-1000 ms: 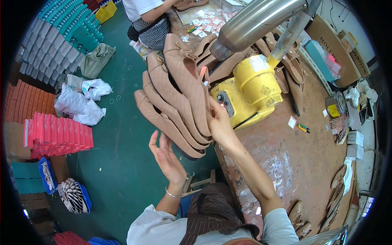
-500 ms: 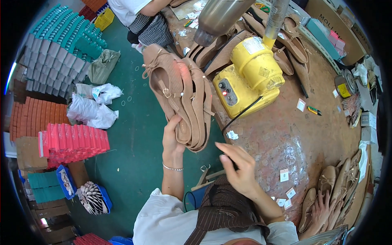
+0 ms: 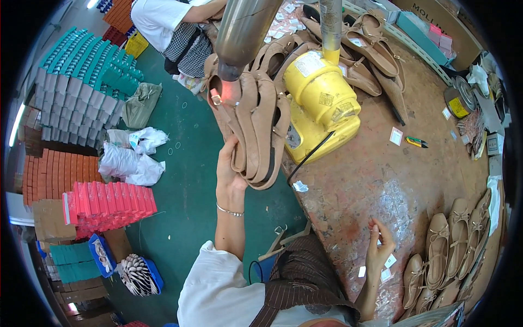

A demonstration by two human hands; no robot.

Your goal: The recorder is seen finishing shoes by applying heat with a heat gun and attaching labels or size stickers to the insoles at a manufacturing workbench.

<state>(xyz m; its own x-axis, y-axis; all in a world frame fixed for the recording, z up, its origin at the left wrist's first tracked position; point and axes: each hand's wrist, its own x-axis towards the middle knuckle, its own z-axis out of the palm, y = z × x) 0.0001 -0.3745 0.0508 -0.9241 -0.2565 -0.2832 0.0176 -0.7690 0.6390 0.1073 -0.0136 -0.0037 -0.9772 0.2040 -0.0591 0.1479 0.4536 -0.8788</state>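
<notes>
A person in a white short-sleeved top and a dark striped apron (image 3: 305, 267) works at a worn brown workbench (image 3: 348, 191), the two hands well apart; the left hand (image 3: 231, 168), a beaded bracelet (image 3: 230, 212) at its wrist, is clamped around the lower end of a bundle of tan shoes (image 3: 253, 128), which stands raised over the bench's left edge and the green floor (image 3: 185, 218); the right hand (image 3: 379, 248) is unclenched, its fingers loosely bent, above the bench near small white tags (image 3: 386, 274), though whether it touches the surface cannot be told.

A metal nozzle (image 3: 245, 32) overlaps the upper end of the bundle in view, and a reddish glow lies on the shoes just below its mouth; whether the two touch cannot be told; just to the right stands a yellow machine (image 3: 321, 92) with a black cord (image 3: 310, 157), a crumpled white scrap (image 3: 300, 186) near the cord.

More tan shoes (image 3: 376, 46) lie piled behind the machine, and a row of tan flats (image 3: 438, 250) lines the bench's lower right; at upper left a co-worker in a white top (image 3: 158, 24) leans at the bench; pink boxes (image 3: 111, 204) and white bags (image 3: 131, 163) sit to the left.
</notes>
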